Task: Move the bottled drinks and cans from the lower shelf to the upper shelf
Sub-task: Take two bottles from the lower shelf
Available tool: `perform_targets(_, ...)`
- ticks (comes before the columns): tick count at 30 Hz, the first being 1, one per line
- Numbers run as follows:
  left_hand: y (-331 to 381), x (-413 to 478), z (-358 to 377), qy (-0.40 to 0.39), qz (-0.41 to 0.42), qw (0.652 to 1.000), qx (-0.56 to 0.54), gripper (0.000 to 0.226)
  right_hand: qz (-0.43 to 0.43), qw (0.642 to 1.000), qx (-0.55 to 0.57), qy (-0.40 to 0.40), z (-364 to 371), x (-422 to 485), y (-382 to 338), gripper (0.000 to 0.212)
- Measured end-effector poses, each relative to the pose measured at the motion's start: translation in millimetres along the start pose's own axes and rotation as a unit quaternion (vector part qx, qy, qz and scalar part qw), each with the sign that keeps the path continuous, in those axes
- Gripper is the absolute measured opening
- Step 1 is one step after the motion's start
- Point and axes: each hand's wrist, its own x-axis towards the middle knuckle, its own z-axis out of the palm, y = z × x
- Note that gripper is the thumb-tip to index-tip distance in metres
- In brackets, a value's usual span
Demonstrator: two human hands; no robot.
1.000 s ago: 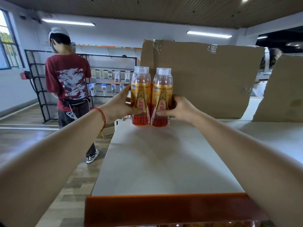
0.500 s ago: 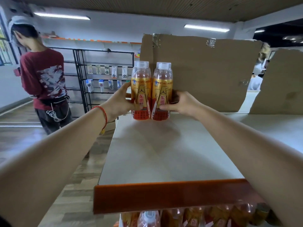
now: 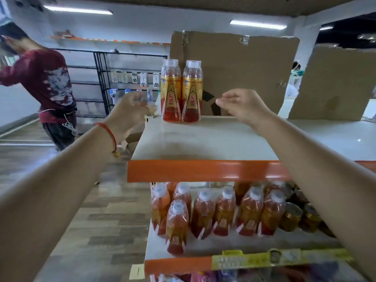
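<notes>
Bottles up top: left bottle (image 3: 171,92) and right bottle (image 3: 191,92) stand upright, side by side and touching, at the back of the upper shelf (image 3: 203,143).
Behind them: cardboard (image 3: 244,68) stands right at their backs; whether it touches them I cannot tell.
Right hand: the right hand (image 3: 244,107) hovers just right of the right bottle, clear of it. Fingers loosely curled, thumb near the fingertips, nothing held.
Left hand: the left hand (image 3: 130,112) is blurred, out past the shelf's left edge, near the left bottle but apart. Fingers look spread and hold nothing.
Wrist: a red bracelet (image 3: 110,137) on the left arm.
Lower shelf: plenty waiting on the lower shelf (image 3: 223,247). There is a cluster of lower bottles (image 3: 203,216), orange with white caps, all upright.
Cans: gold cans (image 3: 293,216) sit just right of that cluster, partly hidden by the right arm.
Far left: a person (image 3: 46,84) in a dark red shirt stands on the wood floor, beside a rack (image 3: 130,82) hung with scissors.
</notes>
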Motion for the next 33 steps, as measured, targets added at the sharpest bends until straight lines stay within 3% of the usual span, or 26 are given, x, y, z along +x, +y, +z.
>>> perform_targets(4,-29,-73,-13,0.085,-0.02,0.992,-0.093,0.027,-0.114,0.986,0.076,0.099,-16,-67,-5,0.022)
perform_targets(8,-116,-142,-29,0.202,-0.114,0.969,-0.087,0.042,-0.21,0.952,0.12,0.185,-27,-150,9,0.019)
perform_targets(11,-166,-199,1,0.213,-0.18,0.958,-0.069,0.044,-0.23,0.942,0.147,0.194,-16,-199,43,0.012)
perform_targets(14,-201,-226,41,0.146,-0.22,0.964,-0.029,0.047,-0.187,0.958,0.144,0.164,16,-224,86,0.008)
perform_targets(18,-230,-228,85,0.031,-0.233,0.972,0.018,0.061,-0.033,0.99,0.126,0.048,85,-241,150,0.01)
perform_targets(20,-242,-227,100,-0.013,-0.227,0.972,0.061,0.068,0.03,0.995,0.093,0.035,116,-241,183,0.009)
perform_targets(24,-263,-217,117,-0.022,-0.202,0.972,0.116,0.083,0.186,0.982,0.016,0.021,141,-226,224,0.012)
perform_targets(29,-257,-215,139,0.03,-0.166,0.98,0.108,0.07,0.167,0.984,-0.057,0.018,154,-220,227,0.026)
perform_targets(33,-256,-218,148,0.052,-0.144,0.985,0.08,0.066,0.142,0.989,-0.05,0.002,164,-219,225,0.043)
